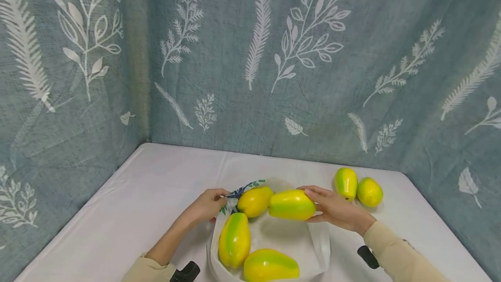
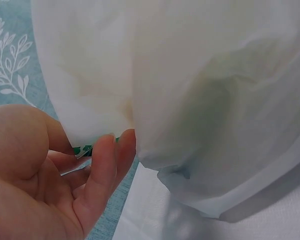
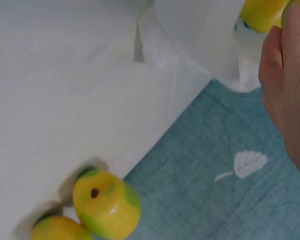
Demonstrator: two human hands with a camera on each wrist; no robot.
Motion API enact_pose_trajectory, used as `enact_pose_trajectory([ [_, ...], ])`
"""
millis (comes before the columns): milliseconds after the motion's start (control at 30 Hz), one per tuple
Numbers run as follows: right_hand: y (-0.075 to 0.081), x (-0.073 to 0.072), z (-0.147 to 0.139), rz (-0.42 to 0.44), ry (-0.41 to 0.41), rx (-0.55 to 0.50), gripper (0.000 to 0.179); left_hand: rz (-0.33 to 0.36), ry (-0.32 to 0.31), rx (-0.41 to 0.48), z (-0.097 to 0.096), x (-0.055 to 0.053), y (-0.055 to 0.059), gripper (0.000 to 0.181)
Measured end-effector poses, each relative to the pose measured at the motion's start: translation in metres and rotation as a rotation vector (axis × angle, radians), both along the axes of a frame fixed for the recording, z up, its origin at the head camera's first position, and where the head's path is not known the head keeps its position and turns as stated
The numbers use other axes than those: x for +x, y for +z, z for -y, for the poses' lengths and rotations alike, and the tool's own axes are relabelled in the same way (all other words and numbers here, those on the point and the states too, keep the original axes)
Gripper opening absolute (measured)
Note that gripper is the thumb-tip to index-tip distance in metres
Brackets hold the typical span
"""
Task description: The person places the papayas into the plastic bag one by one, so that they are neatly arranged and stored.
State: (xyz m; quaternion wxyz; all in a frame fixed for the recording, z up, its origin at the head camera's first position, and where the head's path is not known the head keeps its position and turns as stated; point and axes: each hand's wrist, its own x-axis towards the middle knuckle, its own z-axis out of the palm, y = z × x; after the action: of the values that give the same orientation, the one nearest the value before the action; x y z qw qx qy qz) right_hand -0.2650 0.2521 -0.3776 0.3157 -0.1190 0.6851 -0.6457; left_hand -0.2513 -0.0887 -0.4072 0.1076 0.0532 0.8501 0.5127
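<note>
A white bag (image 1: 322,247) with a blue and green print at its far rim lies wide at its mouth on the table. My left hand (image 1: 209,206) pinches the bag's rim at its left side; the left wrist view shows thumb and fingers at the green-printed edge. My right hand (image 1: 332,208) grips a yellow-green papaya (image 1: 292,205) by its right end, over the far right part of the bag's mouth. Inside the bag are a papaya (image 1: 255,201) at the back, another papaya (image 1: 235,240) at the left and a third papaya (image 1: 271,266) at the front.
Two more papayas stand close together at the back right of the table, the left papaya (image 1: 346,183) and the right papaya (image 1: 369,192). A white cloth covers the table (image 1: 176,177). Blue-grey leaf-patterned curtains (image 1: 227,55) hang behind and beside it.
</note>
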Motion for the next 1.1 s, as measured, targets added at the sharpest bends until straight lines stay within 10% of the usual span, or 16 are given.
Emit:
enact_pose_trajectory([
  [500, -0.017, -0.01, 0.036, 0.025, 0.197, 0.236, 0.053, 0.014, 0.005, 0.007, -0.003, 0.003, -0.005, 0.03],
  [1100, -0.027, -0.018, 0.044, 0.137, 0.07, 0.145, 0.059, -0.003, 0.013, 0.012, -0.004, 0.002, -0.002, 0.03],
])
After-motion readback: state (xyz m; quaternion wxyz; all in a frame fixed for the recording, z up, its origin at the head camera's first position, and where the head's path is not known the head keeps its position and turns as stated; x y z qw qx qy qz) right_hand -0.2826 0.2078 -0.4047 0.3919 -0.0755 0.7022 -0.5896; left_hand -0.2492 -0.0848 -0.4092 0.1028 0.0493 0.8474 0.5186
